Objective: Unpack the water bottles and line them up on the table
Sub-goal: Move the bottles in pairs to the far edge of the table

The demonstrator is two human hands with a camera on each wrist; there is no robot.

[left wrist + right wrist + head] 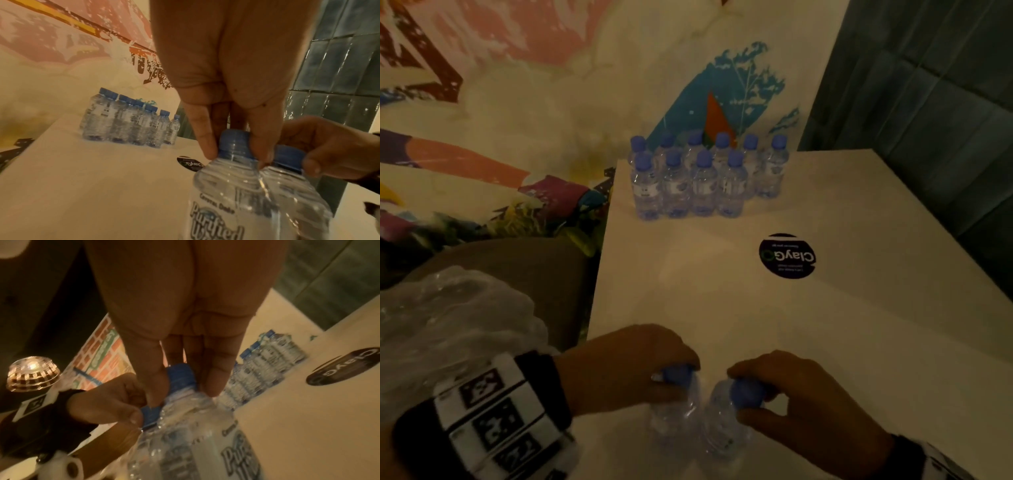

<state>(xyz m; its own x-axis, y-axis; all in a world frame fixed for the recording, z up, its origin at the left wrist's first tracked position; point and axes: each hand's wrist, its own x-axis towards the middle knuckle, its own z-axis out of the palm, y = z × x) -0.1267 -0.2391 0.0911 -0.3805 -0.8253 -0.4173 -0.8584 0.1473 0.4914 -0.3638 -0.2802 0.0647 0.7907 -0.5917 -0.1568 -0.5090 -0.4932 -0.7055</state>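
Both hands are busy at the bottom of the head view, right by the near edge of the white table (722, 291). The left hand (626, 363) pinches the blue cap of one water bottle (671, 421) with its fingertips, and the right hand (791, 394) does the same on a second bottle (722, 431). The two bottles are upright and touching each other, shoulder to shoulder.

The rest of the bottles (705, 178) stand in two rows at the far left corner of the table, upper middle of the frame, six in the back row and four in front, close to the far edge and the left edge. Between that bunch and the hands the tabletop is one wide bare stretch, and the whole right side is free too.

Writing: a round black sticker (787, 255) right of centre reads "ClayGo", upside down from here. The left wrist view shows "Purified" on the held bottle's label (216, 224); the smaller print above it is too blurry to read.

Crumpled clear plastic wrap (448, 325) sits at the lower left, off the table's left edge.
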